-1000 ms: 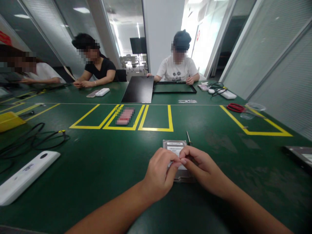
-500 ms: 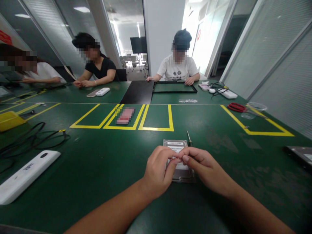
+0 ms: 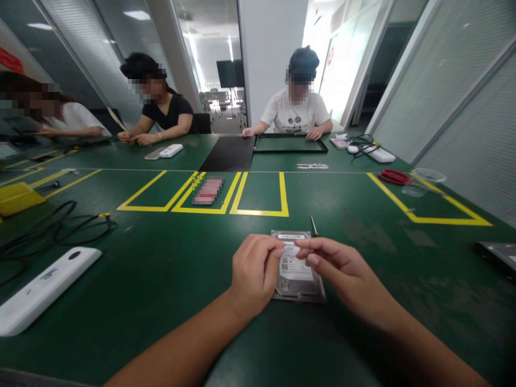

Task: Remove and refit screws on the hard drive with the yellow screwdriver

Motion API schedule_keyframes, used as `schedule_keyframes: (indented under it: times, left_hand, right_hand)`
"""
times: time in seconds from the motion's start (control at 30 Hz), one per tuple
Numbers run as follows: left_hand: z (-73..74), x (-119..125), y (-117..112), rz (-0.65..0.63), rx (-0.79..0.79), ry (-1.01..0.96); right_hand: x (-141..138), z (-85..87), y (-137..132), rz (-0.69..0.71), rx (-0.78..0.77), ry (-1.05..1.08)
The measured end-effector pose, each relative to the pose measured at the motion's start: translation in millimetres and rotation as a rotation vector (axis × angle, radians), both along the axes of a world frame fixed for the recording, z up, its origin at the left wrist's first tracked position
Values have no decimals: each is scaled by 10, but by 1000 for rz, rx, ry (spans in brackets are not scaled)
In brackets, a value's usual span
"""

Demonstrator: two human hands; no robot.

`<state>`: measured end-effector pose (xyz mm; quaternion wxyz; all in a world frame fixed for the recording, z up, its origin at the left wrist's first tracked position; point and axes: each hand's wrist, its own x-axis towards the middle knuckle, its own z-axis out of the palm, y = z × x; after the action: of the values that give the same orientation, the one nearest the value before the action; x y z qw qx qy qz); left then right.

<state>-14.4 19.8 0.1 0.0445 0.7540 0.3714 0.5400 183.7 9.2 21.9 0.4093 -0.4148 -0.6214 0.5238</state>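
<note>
A silver hard drive [image 3: 296, 271] with a white label lies flat on the green table in front of me, partly covered by my hands. My left hand [image 3: 256, 269] is over its left edge, thumb and fingertips pinched together; whatever may be between them is too small to make out. Over the drive's right side is my right hand [image 3: 338, 266], its thumb and forefinger apart and nothing visible between them. A screwdriver [image 3: 314, 228] lies just behind the drive, its thin shaft pointing away and its handle mostly hidden by my right hand.
A white power bank [image 3: 50, 290] and black cables [image 3: 60, 231] lie to the left. Another drive [image 3: 497, 255] sits at the right edge. Red-handled scissors [image 3: 395, 177] rest beside a clear plastic cup [image 3: 427, 180]. Several people sit across the table, one holding a black frame [image 3: 290, 151].
My fingertips, which met over the drive, have come apart. My left hand moved left, and my right thumb and forefinger spread, uncovering more of the label.
</note>
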Motion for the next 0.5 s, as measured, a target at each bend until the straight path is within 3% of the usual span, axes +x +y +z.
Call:
schedule_keyframes:
  times: [0.1,0.17,0.33,0.5]
  left_hand:
    - [-24,29,22,-4,-168,-113]
    - [-49,40,58,-7,-321,-233]
    - [-166,10,210,92,-541,-423]
    - [-284,17,298,54,-750,-567]
  right_hand:
    - [102,22,108,-360,224,-307]
    - [199,-16,194,-459,368,-549]
    - [348,-155,313,-463,432,-944]
    - [375,-251,314,-321,344,-1053]
